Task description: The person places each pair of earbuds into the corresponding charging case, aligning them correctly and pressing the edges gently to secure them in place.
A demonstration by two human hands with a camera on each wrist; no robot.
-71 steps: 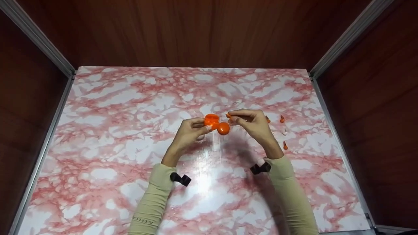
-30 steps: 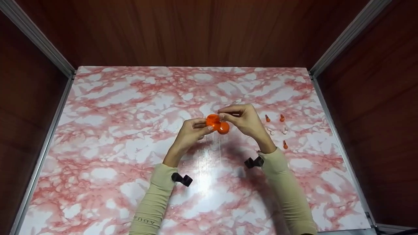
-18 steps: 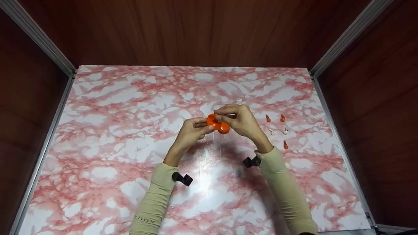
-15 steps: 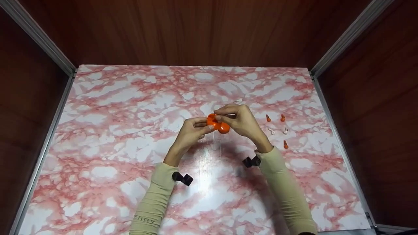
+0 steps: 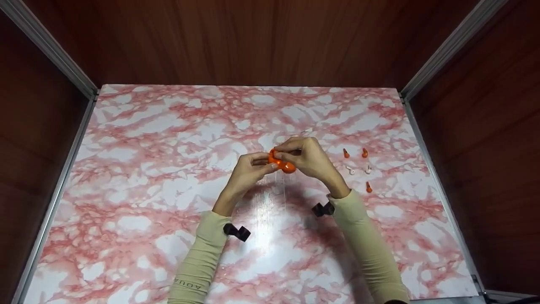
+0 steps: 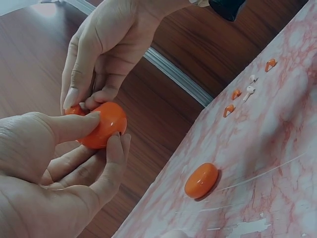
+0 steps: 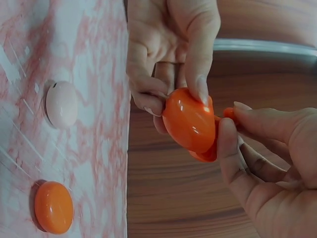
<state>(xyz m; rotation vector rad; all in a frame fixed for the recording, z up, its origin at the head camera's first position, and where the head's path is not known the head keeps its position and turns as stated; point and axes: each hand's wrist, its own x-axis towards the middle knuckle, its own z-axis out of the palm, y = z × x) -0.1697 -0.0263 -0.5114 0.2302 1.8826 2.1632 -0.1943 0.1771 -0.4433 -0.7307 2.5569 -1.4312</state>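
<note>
Orange earbud case (image 7: 190, 121) is held up off the marbled table (image 5: 168, 126) by the left hand (image 5: 249, 171), pretty snugly too: thumb pressed on one side, fingers curled round the other, so the shell is kept right out at the fingertips. On its far side it's met by the right hand (image 5: 310, 156), where a small orange earbud (image 7: 229, 114) is pinched between thumb and finger, basically no slack, right up by the case's edge. Whether the bud is seated in a slot or just held at the rim can't be told, since the inside of the case is turned away in both wrist views and mostly covered by fingers in the head view. A second orange case (image 7: 53, 207) is seen lying on the table below, with a white case (image 7: 62, 105) near it in the right wrist view. Three loose orange earbuds (image 5: 368, 187) and two white earbuds (image 5: 368, 169) are spread out off to the right, too small for much detail to be made out. Both sleeves (image 5: 198, 253) are cut off by the bottom edge of the head view.
</note>
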